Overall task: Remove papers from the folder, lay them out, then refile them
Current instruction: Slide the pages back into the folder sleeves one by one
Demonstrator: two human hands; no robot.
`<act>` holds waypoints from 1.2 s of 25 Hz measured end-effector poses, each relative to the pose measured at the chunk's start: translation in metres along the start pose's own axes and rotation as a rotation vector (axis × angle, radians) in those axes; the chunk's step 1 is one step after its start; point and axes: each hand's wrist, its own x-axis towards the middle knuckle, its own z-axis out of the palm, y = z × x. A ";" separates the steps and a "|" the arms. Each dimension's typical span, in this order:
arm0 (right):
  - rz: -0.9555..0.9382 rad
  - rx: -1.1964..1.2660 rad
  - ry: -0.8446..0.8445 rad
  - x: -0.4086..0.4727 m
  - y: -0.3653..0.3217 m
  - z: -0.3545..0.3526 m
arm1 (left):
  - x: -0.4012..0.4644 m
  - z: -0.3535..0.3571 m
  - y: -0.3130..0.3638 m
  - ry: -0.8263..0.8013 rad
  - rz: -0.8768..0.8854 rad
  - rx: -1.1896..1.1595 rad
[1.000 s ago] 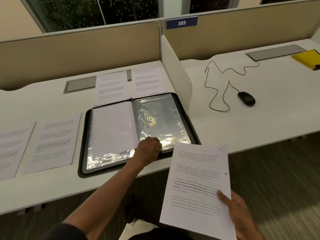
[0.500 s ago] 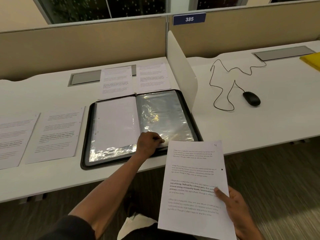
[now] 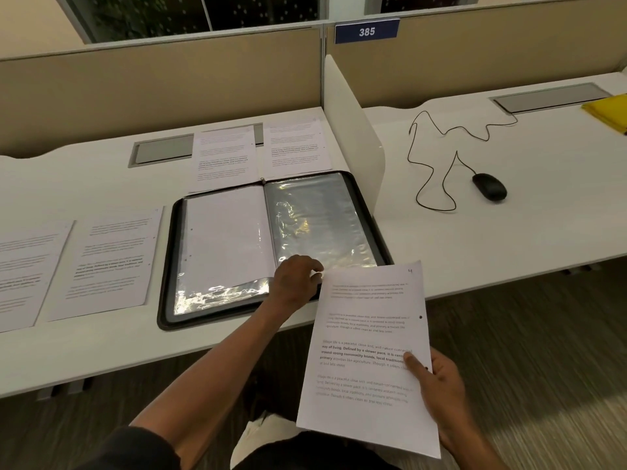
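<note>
white desk [image 3: 101, 351] runs across in front of us, with striped carpet [image 3: 543, 368] below. nearest, our right hand [image 3: 441, 391] holds a sheet [image 3: 369, 361] marked 4, thumb curled over its right edge, the page off the desk over our lap. just past it our left hand [image 3: 295, 283] pinches the bottom edge of a clear sleeve in the open folder [image 3: 169, 266], which lies flat near the desk's front edge; its left sleeve holds a page. two papers [image 3: 112, 259] lie left of the folder, two more [image 3: 224, 157] behind it. beyond a white divider [image 3: 353, 130], a mouse [image 3: 489, 186] with a looping cord lies well apart. beige partitions [image 3: 159, 93] stand at the back.
</note>
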 end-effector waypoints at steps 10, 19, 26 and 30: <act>0.209 0.142 -0.161 0.012 0.010 0.049 | -0.005 0.007 0.002 0.116 0.206 0.177; 0.234 0.061 -0.234 0.037 -0.005 0.039 | -0.001 0.013 0.003 0.068 0.185 0.275; 0.239 0.008 -0.276 0.040 -0.006 0.040 | 0.007 0.024 0.007 0.116 0.237 0.306; 0.246 0.008 -0.244 0.039 -0.001 0.041 | 0.017 0.033 0.020 0.114 0.286 0.291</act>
